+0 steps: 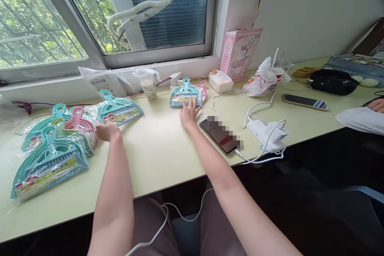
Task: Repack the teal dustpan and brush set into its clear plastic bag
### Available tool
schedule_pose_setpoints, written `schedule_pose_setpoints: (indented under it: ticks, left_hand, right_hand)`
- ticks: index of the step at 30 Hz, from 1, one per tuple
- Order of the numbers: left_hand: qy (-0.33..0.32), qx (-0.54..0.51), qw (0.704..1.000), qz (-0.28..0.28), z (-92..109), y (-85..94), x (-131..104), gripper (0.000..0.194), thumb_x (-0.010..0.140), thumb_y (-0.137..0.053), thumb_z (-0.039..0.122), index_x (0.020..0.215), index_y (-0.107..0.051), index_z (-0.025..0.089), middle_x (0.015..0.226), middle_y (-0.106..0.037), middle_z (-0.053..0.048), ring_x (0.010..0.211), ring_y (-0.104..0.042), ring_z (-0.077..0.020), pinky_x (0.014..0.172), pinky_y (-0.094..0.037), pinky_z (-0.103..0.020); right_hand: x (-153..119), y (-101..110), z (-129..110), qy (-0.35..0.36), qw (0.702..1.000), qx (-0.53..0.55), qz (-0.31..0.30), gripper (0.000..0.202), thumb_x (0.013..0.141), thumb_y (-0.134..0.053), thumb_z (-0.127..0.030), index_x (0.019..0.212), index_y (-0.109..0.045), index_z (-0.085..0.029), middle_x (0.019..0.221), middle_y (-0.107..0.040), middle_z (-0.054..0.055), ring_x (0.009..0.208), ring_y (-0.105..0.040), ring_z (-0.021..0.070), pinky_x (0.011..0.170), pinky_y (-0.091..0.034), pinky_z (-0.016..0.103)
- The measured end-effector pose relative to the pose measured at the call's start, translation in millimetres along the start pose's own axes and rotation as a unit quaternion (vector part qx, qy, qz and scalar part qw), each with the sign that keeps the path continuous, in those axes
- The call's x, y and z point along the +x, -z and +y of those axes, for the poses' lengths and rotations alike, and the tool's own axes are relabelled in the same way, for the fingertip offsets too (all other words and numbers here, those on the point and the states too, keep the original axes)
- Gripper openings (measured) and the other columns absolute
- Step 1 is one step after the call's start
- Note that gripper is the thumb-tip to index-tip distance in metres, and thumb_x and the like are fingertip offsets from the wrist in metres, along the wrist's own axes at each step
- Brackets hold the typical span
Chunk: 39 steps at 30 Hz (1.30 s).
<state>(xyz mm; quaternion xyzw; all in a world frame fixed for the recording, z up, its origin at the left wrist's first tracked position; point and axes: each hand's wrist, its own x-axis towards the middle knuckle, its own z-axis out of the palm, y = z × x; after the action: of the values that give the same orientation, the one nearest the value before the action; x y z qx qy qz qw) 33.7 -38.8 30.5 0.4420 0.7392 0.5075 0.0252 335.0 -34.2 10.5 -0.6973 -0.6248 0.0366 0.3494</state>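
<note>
Mini dustpan-and-brush sets in clear plastic wrap lie on the table. My left hand (108, 131) is closed at the lower left edge of a wrapped teal dustpan set (121, 109), its fingertips partly hidden. Left of it, overlapping, are a large teal set (51, 164), a pink set (79, 122), a green set (60, 125) and another teal set (37, 130). My right hand (189, 114) has its fingers spread, resting on the front of a smaller wrapped teal set (186, 94). Behind that one a pink set (204, 90) partly shows.
A phone (220, 134) with a charging cable and a white power strip (267, 134) lie to the right. Along the back stand a paper cup (148, 89), tissues (221, 82) and a pink box (241, 54). Another person's hand (377, 105) shows at the far right.
</note>
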Motion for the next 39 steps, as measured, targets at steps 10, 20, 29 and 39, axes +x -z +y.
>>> schedule_pose_setpoints:
  ticks: [10,20,29,39]
  left_hand:
    - [-0.015,0.049,0.975,0.215,6,-0.5,-15,0.053,0.082,-0.067,0.019,0.129,-0.043,0.014,0.156,-0.033,-0.023,0.146,-0.022,-0.0387,0.115,-0.015,-0.061]
    - [-0.237,0.031,0.969,0.058,41,-31.8,-52,0.035,0.088,-0.047,0.013,0.119,-0.061,0.021,0.143,-0.048,-0.015,0.137,-0.038,-0.034,0.109,-0.032,-0.052]
    - [-0.232,-0.03,0.972,-0.021,29,-49.4,-38,0.028,0.084,-0.045,0.008,0.091,-0.068,0.021,0.122,-0.059,-0.012,0.128,-0.045,-0.0341,0.109,-0.035,-0.052]
    - [-0.218,-0.042,0.973,-0.065,28,-55.3,-38,0.029,0.082,-0.043,0.009,0.078,-0.068,0.022,0.1,-0.067,-0.011,0.112,-0.055,-0.0317,0.095,-0.046,-0.047]
  right_hand:
    - [12,-10,8,-0.076,0.996,-0.027,-0.028,0.056,0.094,-0.047,-0.021,0.15,-0.042,-0.022,0.165,-0.017,0.021,0.154,-0.008,0.0385,0.111,-0.01,0.077]
    - [28,-5,16,-0.155,0.981,0.02,0.118,0.055,0.097,-0.04,-0.024,0.151,-0.035,-0.016,0.16,-0.03,0.021,0.147,-0.027,0.0327,0.113,-0.025,0.061]
    - [31,5,28,-0.181,0.98,0.004,0.087,0.044,0.095,-0.045,-0.023,0.136,-0.055,-0.012,0.128,-0.062,0.022,0.118,-0.057,0.0341,0.099,-0.036,0.054]
    - [25,3,10,-0.146,0.976,0.118,0.111,0.043,0.1,-0.028,-0.022,0.128,-0.06,-0.012,0.134,-0.053,0.02,0.105,-0.064,0.0263,0.089,-0.05,0.038]
